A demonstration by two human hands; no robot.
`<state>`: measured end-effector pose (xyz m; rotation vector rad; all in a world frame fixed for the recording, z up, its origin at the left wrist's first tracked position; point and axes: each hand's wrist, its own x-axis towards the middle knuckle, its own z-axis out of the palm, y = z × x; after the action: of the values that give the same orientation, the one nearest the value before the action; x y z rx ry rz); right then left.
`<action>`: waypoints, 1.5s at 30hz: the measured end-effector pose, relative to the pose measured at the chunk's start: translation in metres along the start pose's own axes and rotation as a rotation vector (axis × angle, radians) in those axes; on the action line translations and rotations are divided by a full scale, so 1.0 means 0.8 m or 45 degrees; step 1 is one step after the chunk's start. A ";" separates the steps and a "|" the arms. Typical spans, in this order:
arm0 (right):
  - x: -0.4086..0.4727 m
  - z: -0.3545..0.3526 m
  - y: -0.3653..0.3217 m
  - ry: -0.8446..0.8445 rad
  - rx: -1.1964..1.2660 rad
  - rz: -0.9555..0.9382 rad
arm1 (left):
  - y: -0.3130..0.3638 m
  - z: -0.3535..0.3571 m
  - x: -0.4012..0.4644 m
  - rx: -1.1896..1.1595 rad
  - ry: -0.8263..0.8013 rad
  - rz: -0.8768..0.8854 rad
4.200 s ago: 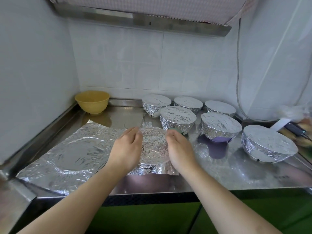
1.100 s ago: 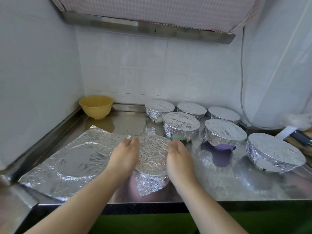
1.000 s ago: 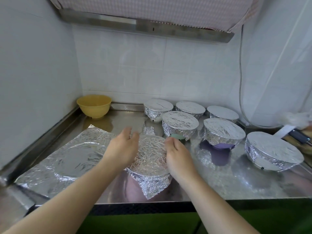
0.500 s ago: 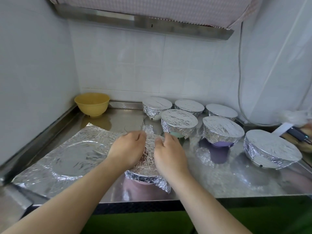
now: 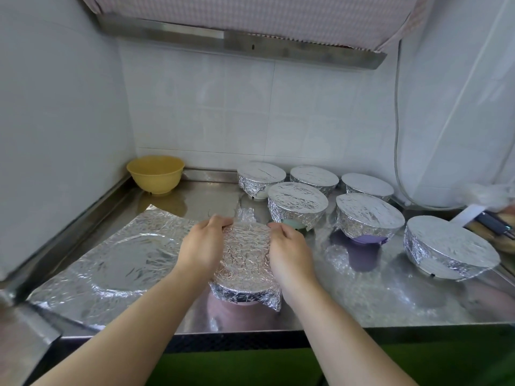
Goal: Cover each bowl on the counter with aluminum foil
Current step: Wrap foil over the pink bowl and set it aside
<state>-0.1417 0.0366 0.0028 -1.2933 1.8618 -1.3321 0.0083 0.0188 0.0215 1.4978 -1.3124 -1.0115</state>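
Foil (image 5: 245, 254) is already draped over the pink bowl (image 5: 241, 302) at the front edge of the steel counter (image 5: 376, 299), and both hands cup it from either side. The left hand (image 5: 202, 247) and right hand (image 5: 289, 253) curl round the rim, probably to crimp the sheet down so it stays put. Six covered bowls (image 5: 298, 201) sit parked behind and to the right, out of the way. The yellow bowl (image 5: 155, 174) in the back corner is bare, and the spare foil sheet (image 5: 111, 257) lying flat on the left looks meant for it
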 end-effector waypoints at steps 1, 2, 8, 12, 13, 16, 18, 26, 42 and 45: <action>0.000 -0.002 -0.003 -0.033 -0.020 0.004 | -0.001 0.000 0.000 -0.015 0.032 -0.006; 0.000 -0.004 -0.005 -0.072 -0.049 0.000 | 0.000 0.000 -0.002 -0.001 0.065 0.000; 0.007 -0.020 -0.016 -0.273 -0.138 -0.072 | 0.004 -0.003 -0.012 0.221 -0.004 0.029; 0.017 -0.028 -0.018 -0.410 -0.156 -0.165 | 0.022 -0.016 0.002 0.474 -0.146 0.148; 0.017 -0.027 -0.019 -0.402 -0.179 -0.192 | 0.026 -0.017 0.005 0.517 -0.154 0.200; 0.015 -0.026 -0.023 -0.228 -0.231 -0.293 | 0.029 -0.007 0.002 0.617 -0.185 0.343; 0.007 -0.033 -0.025 -0.092 -0.235 -0.303 | 0.021 0.003 0.000 0.674 -0.170 0.391; -0.060 -0.015 -0.011 0.053 -0.053 -0.170 | 0.005 0.013 -0.009 0.487 -0.022 0.268; -0.014 -0.021 0.002 0.000 0.377 0.068 | 0.005 0.010 -0.031 0.265 -0.080 0.107; 0.001 -0.028 0.004 -0.101 0.296 0.027 | 0.014 0.008 -0.022 0.347 -0.176 0.115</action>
<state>-0.1611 0.0456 0.0090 -1.1849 1.6096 -1.4171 -0.0029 0.0351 0.0306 1.5743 -1.6554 -0.9194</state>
